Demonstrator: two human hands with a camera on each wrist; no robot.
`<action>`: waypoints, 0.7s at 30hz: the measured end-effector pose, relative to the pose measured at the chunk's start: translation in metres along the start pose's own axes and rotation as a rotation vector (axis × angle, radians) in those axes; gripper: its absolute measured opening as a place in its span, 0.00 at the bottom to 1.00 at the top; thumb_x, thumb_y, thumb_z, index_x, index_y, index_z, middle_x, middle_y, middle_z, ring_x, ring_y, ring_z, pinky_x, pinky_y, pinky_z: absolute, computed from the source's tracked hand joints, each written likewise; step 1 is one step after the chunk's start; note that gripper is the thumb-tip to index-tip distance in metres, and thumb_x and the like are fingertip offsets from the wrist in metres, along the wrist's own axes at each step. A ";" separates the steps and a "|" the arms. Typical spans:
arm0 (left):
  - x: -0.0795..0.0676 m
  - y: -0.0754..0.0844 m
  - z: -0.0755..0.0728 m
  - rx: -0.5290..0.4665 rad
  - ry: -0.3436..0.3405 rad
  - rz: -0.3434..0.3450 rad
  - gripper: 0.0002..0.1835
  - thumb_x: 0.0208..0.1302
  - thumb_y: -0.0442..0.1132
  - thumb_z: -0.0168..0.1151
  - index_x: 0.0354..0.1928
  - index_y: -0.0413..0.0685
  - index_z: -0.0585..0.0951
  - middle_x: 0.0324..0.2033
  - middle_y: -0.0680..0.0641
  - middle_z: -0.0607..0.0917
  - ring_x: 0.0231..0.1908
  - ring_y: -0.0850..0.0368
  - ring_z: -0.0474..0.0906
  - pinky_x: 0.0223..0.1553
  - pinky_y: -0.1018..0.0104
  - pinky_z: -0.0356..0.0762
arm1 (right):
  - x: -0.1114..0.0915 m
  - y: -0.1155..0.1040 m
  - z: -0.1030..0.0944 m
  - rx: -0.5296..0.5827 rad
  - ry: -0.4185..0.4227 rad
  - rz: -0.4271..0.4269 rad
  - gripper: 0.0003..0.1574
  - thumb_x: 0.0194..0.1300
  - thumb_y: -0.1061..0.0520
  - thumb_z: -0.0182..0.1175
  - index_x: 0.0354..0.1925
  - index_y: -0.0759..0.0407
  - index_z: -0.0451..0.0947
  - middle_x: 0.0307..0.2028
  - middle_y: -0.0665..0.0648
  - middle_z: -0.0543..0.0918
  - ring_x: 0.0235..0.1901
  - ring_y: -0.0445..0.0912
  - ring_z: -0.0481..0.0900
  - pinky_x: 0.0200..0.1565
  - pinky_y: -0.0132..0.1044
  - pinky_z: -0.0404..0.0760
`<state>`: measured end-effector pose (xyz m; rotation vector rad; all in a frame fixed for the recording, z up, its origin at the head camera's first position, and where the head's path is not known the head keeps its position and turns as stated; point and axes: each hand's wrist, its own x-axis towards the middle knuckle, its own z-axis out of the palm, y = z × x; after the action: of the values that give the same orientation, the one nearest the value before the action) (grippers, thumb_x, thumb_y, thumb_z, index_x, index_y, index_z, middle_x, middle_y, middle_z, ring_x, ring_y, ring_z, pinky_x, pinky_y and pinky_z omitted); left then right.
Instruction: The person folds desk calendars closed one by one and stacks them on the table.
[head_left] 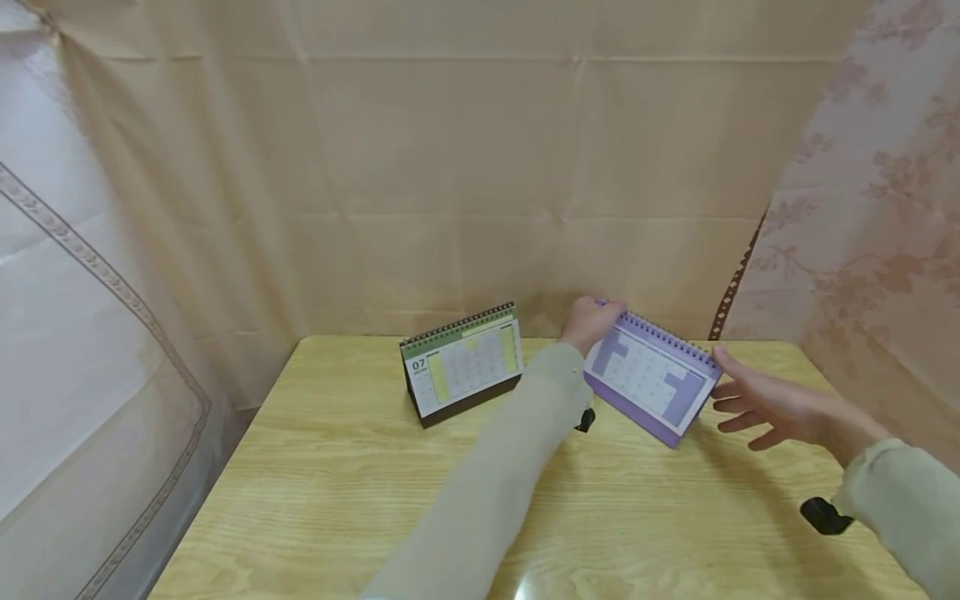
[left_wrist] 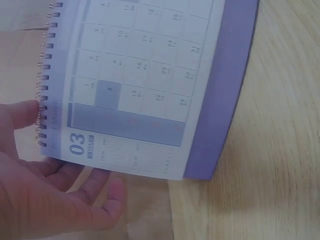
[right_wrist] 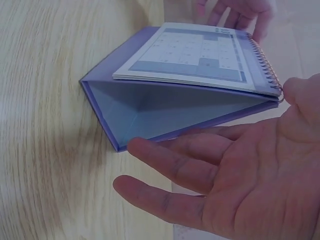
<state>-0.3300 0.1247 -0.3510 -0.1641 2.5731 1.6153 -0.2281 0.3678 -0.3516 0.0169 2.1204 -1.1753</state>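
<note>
A purple spiral-bound desk calendar (head_left: 648,375) stands tilted like a tent on the wooden table, its printed page facing me. My left hand (head_left: 592,321) grips its upper left corner; in the left wrist view the thumb lies at the coil and the fingers reach behind the page marked 03. At the other end, my right hand (head_left: 772,406) has its thumb right at the coil's corner. The right wrist view shows the right fingers (right_wrist: 175,167) spread and nearly straight beside the calendar's open side, partly behind its back panel.
A second desk calendar (head_left: 468,362), green and yellow with a dark base and marked 07, stands left of my left forearm. Behind the wooden table (head_left: 315,500) hangs a beige curtain (head_left: 450,167), with a patterned cloth (head_left: 885,208) at the right.
</note>
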 end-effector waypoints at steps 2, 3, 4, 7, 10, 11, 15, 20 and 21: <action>-0.002 0.003 0.000 0.036 0.013 -0.013 0.26 0.64 0.57 0.66 0.59 0.52 0.83 0.51 0.52 0.85 0.53 0.55 0.78 0.59 0.61 0.73 | 0.001 0.002 0.001 0.011 -0.004 0.000 0.67 0.72 0.21 0.19 0.74 0.81 0.35 0.73 0.83 0.40 0.66 0.75 0.65 0.54 0.69 0.74; -0.002 0.004 0.001 0.054 0.017 -0.018 0.26 0.64 0.58 0.66 0.58 0.52 0.83 0.50 0.52 0.85 0.51 0.55 0.78 0.58 0.61 0.73 | 0.001 0.003 0.002 0.018 -0.004 0.000 0.67 0.72 0.21 0.19 0.75 0.81 0.35 0.73 0.83 0.40 0.66 0.75 0.65 0.54 0.69 0.74; -0.002 0.004 0.001 0.069 0.021 -0.021 0.25 0.64 0.58 0.66 0.57 0.51 0.83 0.49 0.52 0.85 0.50 0.55 0.78 0.58 0.61 0.74 | 0.001 0.003 0.002 0.025 -0.007 -0.002 0.67 0.72 0.21 0.19 0.75 0.81 0.34 0.73 0.83 0.39 0.66 0.74 0.65 0.54 0.69 0.74; -0.002 0.005 0.003 0.104 0.023 -0.025 0.26 0.65 0.59 0.64 0.59 0.52 0.82 0.49 0.53 0.85 0.51 0.55 0.78 0.58 0.59 0.73 | 0.002 0.005 0.002 0.038 -0.007 -0.010 0.66 0.73 0.22 0.20 0.74 0.81 0.35 0.73 0.83 0.39 0.66 0.74 0.65 0.54 0.69 0.74; -0.002 0.005 0.004 0.122 0.015 -0.029 0.26 0.67 0.59 0.61 0.59 0.52 0.82 0.49 0.53 0.84 0.50 0.54 0.77 0.57 0.56 0.73 | 0.003 0.006 0.002 0.051 -0.016 -0.015 0.66 0.74 0.22 0.21 0.74 0.81 0.35 0.73 0.83 0.39 0.66 0.74 0.65 0.55 0.68 0.74; -0.002 0.005 0.004 0.132 0.013 -0.025 0.25 0.67 0.59 0.61 0.58 0.52 0.82 0.48 0.53 0.84 0.50 0.54 0.77 0.57 0.56 0.73 | 0.003 0.006 0.002 0.052 -0.016 -0.016 0.65 0.74 0.23 0.21 0.74 0.81 0.35 0.73 0.83 0.39 0.66 0.74 0.65 0.55 0.68 0.74; -0.002 0.006 0.004 0.127 0.005 -0.020 0.22 0.68 0.57 0.60 0.56 0.53 0.83 0.46 0.54 0.84 0.47 0.54 0.76 0.55 0.56 0.73 | 0.004 0.005 0.002 0.051 -0.016 -0.017 0.65 0.74 0.23 0.21 0.75 0.80 0.35 0.73 0.83 0.39 0.65 0.74 0.66 0.54 0.67 0.75; -0.001 0.006 0.004 0.065 -0.027 -0.023 0.23 0.68 0.54 0.61 0.59 0.51 0.80 0.47 0.53 0.83 0.48 0.55 0.77 0.55 0.60 0.75 | 0.004 0.005 0.002 0.047 -0.015 -0.008 0.65 0.74 0.22 0.21 0.75 0.79 0.34 0.73 0.83 0.39 0.65 0.74 0.67 0.53 0.66 0.76; -0.001 0.005 0.004 0.065 -0.032 -0.015 0.23 0.68 0.54 0.60 0.60 0.51 0.79 0.47 0.52 0.83 0.48 0.55 0.77 0.55 0.60 0.75 | 0.004 0.005 0.002 0.046 -0.015 -0.007 0.65 0.73 0.22 0.21 0.76 0.78 0.33 0.73 0.83 0.39 0.65 0.74 0.67 0.52 0.66 0.77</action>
<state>-0.3300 0.1307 -0.3477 -0.1501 2.5896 1.5148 -0.2286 0.3682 -0.3580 0.0211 2.0815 -1.2243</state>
